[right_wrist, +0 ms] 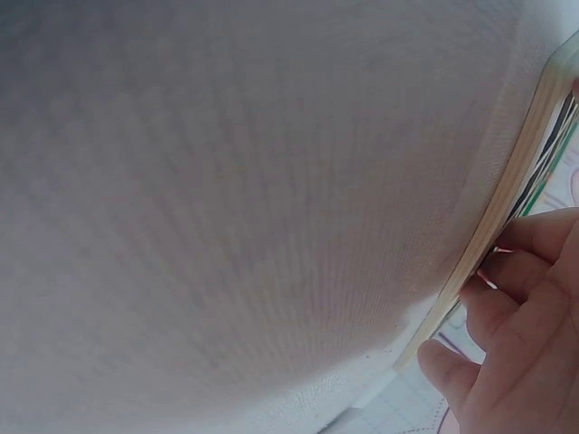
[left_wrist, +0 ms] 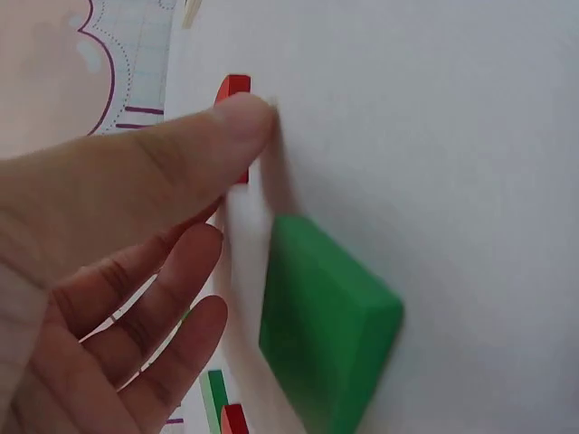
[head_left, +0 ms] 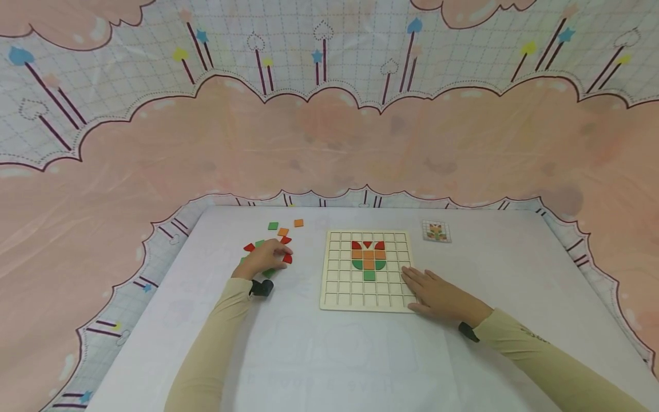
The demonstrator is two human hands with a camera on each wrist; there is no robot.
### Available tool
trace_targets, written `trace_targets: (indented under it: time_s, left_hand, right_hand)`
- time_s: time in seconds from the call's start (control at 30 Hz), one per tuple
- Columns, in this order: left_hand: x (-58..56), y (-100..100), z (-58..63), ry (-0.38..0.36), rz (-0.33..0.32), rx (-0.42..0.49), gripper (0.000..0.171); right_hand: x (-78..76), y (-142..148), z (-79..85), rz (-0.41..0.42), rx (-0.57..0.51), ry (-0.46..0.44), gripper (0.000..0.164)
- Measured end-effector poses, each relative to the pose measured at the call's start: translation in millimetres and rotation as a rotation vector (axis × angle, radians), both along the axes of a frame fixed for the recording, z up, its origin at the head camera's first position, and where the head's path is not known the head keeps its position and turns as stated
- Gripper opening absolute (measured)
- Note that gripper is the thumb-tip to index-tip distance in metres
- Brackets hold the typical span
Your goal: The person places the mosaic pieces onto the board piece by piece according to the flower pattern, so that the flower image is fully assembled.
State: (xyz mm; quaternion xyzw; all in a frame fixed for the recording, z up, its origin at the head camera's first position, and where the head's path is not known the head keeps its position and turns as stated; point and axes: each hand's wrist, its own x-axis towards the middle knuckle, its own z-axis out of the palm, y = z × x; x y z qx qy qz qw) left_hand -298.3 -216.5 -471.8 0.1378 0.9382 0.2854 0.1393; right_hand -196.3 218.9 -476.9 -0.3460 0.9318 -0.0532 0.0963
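Note:
On the left of the table my left hand (head_left: 265,257) bends over loose coloured pieces. A small red piece (head_left: 288,259) with a curved edge sits between its thumb and forefinger; in the left wrist view the thumb covers part of that red piece (left_wrist: 239,84). Close by stands a green piece (left_wrist: 317,316), large in that view. My right hand (head_left: 437,294) lies with fingers extended on the right edge of a pale wooden grid board (head_left: 337,292). Red, orange and green pieces form a tulip shape (head_left: 368,260) on the board. The board's edge (right_wrist: 488,217) meets the fingers in the right wrist view.
A small card (head_left: 436,231) with a coloured flower pattern lies behind the board at the right. Toward the back left are a green square (head_left: 273,226) and two orange squares (head_left: 298,222). A patterned cloth (head_left: 329,143) hangs behind the white table (head_left: 319,366).

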Motion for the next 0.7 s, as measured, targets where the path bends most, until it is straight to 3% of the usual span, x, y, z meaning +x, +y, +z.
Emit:
trace_targets:
  time_s: [0.33, 0.7]
  left_hand:
    - [3.1, -6.4, 2.5, -0.011, 0.064, 0.021, 0.027]
    - [3.2, -4.0, -2.1, 0.016, 0.075, 0.018, 0.024]
  right_hand:
    - [-1.7, 0.4, -2.8, -0.003, 0.0, -0.005, 0.069]
    - [-0.9, -0.2, -3.0, -0.008, 0.005, -0.011, 0.069]
